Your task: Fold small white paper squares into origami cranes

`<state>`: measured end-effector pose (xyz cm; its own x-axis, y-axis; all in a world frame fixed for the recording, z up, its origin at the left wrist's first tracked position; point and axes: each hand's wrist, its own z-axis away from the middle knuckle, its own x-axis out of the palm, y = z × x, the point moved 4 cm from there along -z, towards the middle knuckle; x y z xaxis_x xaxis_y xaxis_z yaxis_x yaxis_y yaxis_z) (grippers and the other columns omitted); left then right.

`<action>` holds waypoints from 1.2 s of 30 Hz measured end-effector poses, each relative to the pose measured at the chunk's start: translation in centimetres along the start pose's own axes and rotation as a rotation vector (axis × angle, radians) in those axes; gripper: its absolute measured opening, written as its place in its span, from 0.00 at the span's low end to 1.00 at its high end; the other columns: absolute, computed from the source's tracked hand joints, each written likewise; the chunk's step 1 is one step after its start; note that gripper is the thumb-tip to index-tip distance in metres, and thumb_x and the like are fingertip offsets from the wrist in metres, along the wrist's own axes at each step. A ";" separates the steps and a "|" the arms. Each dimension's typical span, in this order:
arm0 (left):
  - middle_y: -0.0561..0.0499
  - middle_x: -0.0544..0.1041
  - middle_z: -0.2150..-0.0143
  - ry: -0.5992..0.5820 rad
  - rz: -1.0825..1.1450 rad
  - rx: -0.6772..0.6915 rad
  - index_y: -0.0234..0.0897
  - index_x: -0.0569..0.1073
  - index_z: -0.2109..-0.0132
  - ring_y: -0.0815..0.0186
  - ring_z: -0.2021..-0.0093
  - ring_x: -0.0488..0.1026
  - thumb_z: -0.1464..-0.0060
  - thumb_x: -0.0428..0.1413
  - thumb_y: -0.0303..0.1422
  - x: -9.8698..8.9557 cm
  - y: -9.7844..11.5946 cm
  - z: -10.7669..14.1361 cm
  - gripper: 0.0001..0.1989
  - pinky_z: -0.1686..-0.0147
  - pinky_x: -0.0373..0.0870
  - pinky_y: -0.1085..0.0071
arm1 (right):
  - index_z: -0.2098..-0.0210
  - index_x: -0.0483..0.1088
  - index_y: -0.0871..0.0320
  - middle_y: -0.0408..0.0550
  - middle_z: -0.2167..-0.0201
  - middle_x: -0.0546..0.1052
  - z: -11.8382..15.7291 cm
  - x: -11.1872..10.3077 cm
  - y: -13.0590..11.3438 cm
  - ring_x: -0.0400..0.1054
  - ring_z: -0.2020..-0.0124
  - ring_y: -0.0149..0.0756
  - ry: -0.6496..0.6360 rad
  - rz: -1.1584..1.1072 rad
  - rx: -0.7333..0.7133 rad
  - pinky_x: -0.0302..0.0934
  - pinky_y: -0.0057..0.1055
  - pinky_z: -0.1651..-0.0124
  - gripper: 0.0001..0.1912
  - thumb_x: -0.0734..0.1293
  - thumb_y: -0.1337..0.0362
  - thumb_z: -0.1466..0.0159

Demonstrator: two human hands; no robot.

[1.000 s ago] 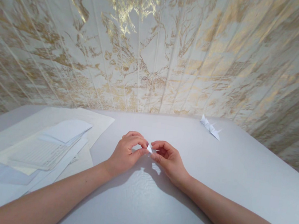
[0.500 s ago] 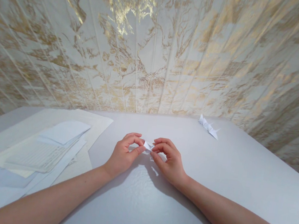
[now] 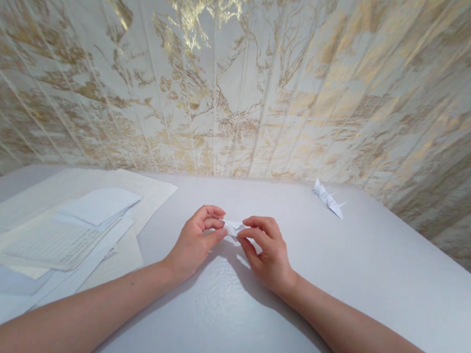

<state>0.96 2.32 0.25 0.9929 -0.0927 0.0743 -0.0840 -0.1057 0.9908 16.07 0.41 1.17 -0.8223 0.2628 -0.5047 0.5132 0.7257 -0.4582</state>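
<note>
A small folded white paper (image 3: 233,227) is between my two hands, above the middle of the white table (image 3: 216,324). My left hand (image 3: 200,241) pinches its left end between thumb and fingers. At its right end, my right hand (image 3: 264,251) grips it with the thumb and fingertips. Parts of the paper are hidden behind the fingertips. Folded white paper figures (image 3: 328,198) rest in a row near the table's back edge, to the right of my hands.
Several loose sheets and papers (image 3: 97,204), one with printed lines, overlap on the left side of the table. A white and gold patterned curtain or covering (image 3: 243,85) rises behind the table's back edge.
The folded paper has turned slightly and now looks flatter and wider between my fingers. My left fingers have shifted a little on it, and my right fingers have spread slightly.
</note>
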 end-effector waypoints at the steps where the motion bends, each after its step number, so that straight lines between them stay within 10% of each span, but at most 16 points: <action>1: 0.57 0.71 0.74 0.007 -0.003 0.005 0.37 0.65 0.61 0.72 0.73 0.68 0.57 0.58 0.29 0.0 0.0 0.0 0.14 0.72 0.63 0.77 | 0.68 0.71 0.54 0.51 0.64 0.72 0.0 0.1 0.0 0.65 0.61 0.38 -0.016 0.004 -0.006 0.62 0.36 0.59 0.08 0.62 0.71 0.41; 8: 0.58 0.72 0.75 0.022 -0.106 0.016 0.38 0.69 0.63 0.71 0.76 0.67 0.59 0.59 0.29 -0.1 0.2 -0.1 0.12 0.73 0.63 0.75 | 0.68 0.70 0.56 0.50 0.67 0.72 -0.2 0.2 -0.1 0.67 0.65 0.36 -0.074 -0.088 0.038 0.62 0.32 0.62 0.08 0.60 0.70 0.40; 18: 0.51 0.77 0.66 0.056 -0.806 0.777 0.42 0.75 0.65 0.61 0.59 0.66 0.50 0.56 0.28 -0.6 2.7 0.6 0.05 0.55 0.59 0.62 | 0.78 0.67 0.58 0.42 0.81 0.69 0.0 0.8 1.7 0.60 0.79 0.29 0.028 -0.496 0.711 0.54 0.28 0.75 0.08 0.67 0.61 0.48; 28: 0.54 0.76 0.69 0.020 -0.864 0.662 0.41 0.72 0.61 0.61 0.60 0.67 0.52 0.57 0.26 -0.4 2.1 0.2 0.09 0.56 0.57 0.62 | 0.79 0.66 0.59 0.40 0.82 0.68 0.3 1.4 1.6 0.58 0.79 0.27 0.079 -0.708 0.865 0.52 0.27 0.73 0.10 0.69 0.60 0.51; 36: 0.54 0.75 0.72 0.031 -0.792 0.516 0.39 0.71 0.72 0.64 0.65 0.69 0.52 0.54 0.26 -0.7 2.0 -0.3 0.04 0.59 0.61 0.65 | 0.77 0.66 0.58 0.39 0.83 0.68 0.4 1.7 1.7 0.59 0.81 0.27 -0.093 -0.550 0.719 0.51 0.25 0.77 0.09 0.67 0.59 0.49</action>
<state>0.12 2.43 2.25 0.7780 0.2191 -0.5888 0.5964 -0.5521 0.5827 15.63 1.79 -0.77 -0.9894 -0.0782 -0.1224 0.1093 0.1543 -0.9820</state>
